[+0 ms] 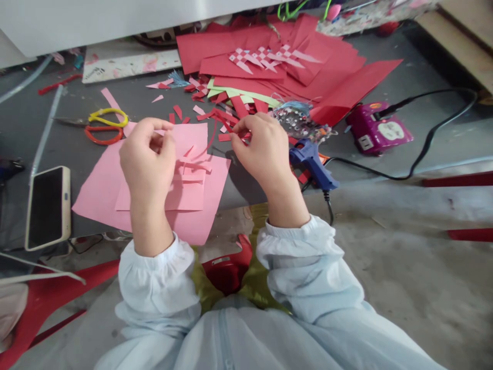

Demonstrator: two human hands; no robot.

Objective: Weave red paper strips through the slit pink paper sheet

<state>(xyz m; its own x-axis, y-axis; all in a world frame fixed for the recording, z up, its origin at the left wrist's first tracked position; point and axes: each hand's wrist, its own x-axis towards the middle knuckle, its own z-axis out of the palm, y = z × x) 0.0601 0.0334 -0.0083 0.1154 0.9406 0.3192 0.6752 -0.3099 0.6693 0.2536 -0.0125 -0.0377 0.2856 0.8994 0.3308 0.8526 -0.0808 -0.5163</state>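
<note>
My left hand (148, 159) is closed in a pinch above pink paper sheets (96, 180); whatever sits between its fingertips is too small to make out. In my right hand (265, 146), thumb and forefinger pinch a thin red paper strip (222, 119), which curls down toward the pink paper. Between the hands, pink paper strips (194, 167) stand or lie on a smaller pink sheet (187, 198). Just right of my right hand lies a blue glue gun (316, 163). Scissors (106, 126) with yellow and orange handles lie beyond my left hand.
Red paper sheets (339, 77) are piled at the back, with woven checkered paper fish (265, 57) on top. Beads in a clear bag (302, 121) lie nearby. A purple power box (379, 128) with a black cord stands right. A phone (48, 208) lies at the left edge.
</note>
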